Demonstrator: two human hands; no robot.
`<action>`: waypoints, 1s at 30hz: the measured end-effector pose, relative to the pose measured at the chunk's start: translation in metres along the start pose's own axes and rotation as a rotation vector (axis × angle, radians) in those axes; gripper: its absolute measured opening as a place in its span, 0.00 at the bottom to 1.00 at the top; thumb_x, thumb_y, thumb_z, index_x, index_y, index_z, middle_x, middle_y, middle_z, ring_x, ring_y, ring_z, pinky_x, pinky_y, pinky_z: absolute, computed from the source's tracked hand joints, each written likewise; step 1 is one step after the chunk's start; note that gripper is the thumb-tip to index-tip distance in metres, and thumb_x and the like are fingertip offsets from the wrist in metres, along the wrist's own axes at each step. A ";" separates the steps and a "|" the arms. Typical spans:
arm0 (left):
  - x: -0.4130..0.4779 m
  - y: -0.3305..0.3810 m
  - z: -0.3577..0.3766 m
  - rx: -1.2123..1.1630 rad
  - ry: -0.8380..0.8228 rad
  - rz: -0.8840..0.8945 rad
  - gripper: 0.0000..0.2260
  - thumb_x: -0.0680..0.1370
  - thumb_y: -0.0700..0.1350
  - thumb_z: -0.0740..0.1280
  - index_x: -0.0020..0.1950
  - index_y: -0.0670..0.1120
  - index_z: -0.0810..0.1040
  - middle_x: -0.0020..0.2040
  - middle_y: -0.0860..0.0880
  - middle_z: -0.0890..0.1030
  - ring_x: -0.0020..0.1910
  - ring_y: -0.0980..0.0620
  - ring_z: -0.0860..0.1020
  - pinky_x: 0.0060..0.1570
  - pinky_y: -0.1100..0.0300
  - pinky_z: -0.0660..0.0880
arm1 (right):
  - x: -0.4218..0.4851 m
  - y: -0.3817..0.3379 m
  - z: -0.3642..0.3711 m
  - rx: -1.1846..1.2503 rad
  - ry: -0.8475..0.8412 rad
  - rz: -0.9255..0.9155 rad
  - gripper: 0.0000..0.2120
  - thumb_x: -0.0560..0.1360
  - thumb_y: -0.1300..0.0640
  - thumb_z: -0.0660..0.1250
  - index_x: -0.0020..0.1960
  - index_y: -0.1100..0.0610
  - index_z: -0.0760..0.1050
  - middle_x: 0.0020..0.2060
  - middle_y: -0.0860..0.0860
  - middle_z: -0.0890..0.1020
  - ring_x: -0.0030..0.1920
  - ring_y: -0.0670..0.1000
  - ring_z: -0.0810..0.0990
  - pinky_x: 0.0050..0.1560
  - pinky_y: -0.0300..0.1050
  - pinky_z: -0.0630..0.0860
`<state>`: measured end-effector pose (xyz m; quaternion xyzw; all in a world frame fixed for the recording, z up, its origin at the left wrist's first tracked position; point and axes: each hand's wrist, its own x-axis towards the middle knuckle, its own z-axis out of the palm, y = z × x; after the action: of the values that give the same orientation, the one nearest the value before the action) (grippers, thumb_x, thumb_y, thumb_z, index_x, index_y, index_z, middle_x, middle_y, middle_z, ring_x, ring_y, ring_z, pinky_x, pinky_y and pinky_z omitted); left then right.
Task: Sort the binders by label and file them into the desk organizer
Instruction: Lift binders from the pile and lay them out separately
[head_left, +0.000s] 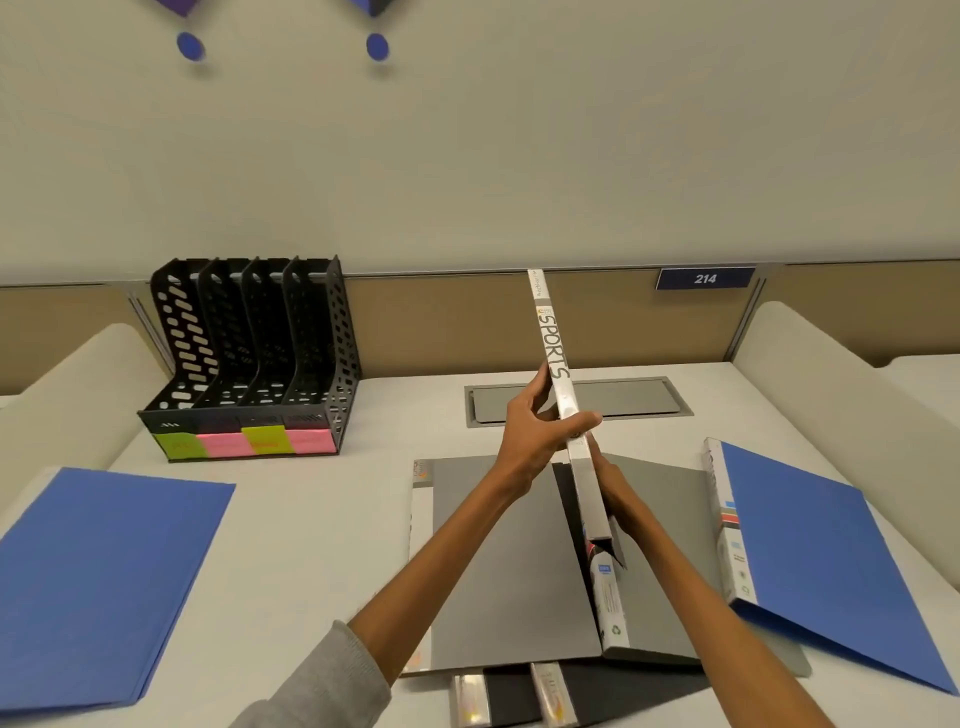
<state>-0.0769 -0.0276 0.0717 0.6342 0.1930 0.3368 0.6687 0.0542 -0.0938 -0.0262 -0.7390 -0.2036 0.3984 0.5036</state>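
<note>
While I grip: SPORTS binder (557, 358) upright, spine facing me
Left hand (540, 431): clasping spine
Right hand (615, 493): holding lower edge
Organizer (249, 358): ten o'clock on tabletop (322, 519)

black organizer (249, 353), blue binders (98, 582), grey binder (509, 571)

- Left hand (535, 431) and right hand (615, 488) gripping a grey binder (558, 364), spine labelled "SPORTS", raised edge-on.
- Below: grey binders (498, 561) stacked on the desk (322, 519).
- Far left: black desk organizer (249, 353), four slots, sticky-note labels.
- Blue binders at either side.
</note>
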 end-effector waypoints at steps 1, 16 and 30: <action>0.000 0.000 -0.007 -0.004 0.015 0.002 0.37 0.71 0.38 0.75 0.76 0.48 0.63 0.70 0.49 0.74 0.65 0.47 0.75 0.57 0.55 0.79 | 0.002 -0.003 0.006 0.013 -0.008 -0.008 0.40 0.70 0.25 0.54 0.71 0.51 0.69 0.68 0.52 0.75 0.68 0.56 0.73 0.70 0.58 0.68; -0.056 -0.004 -0.212 0.333 0.461 -0.080 0.13 0.76 0.44 0.71 0.60 0.45 0.82 0.57 0.50 0.83 0.47 0.53 0.84 0.42 0.60 0.82 | -0.004 0.015 0.184 -0.132 0.271 0.031 0.32 0.76 0.32 0.55 0.58 0.61 0.74 0.54 0.58 0.80 0.50 0.57 0.78 0.55 0.54 0.76; -0.154 -0.035 -0.400 0.545 0.666 -0.243 0.11 0.77 0.44 0.69 0.56 0.41 0.81 0.55 0.48 0.83 0.42 0.54 0.82 0.35 0.67 0.76 | -0.049 0.028 0.357 -0.232 0.303 0.031 0.34 0.76 0.37 0.62 0.71 0.61 0.65 0.67 0.59 0.74 0.65 0.64 0.74 0.65 0.60 0.72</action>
<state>-0.4519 0.1537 -0.0374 0.6169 0.5524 0.3786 0.4134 -0.2616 0.0682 -0.0951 -0.8467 -0.1585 0.2643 0.4338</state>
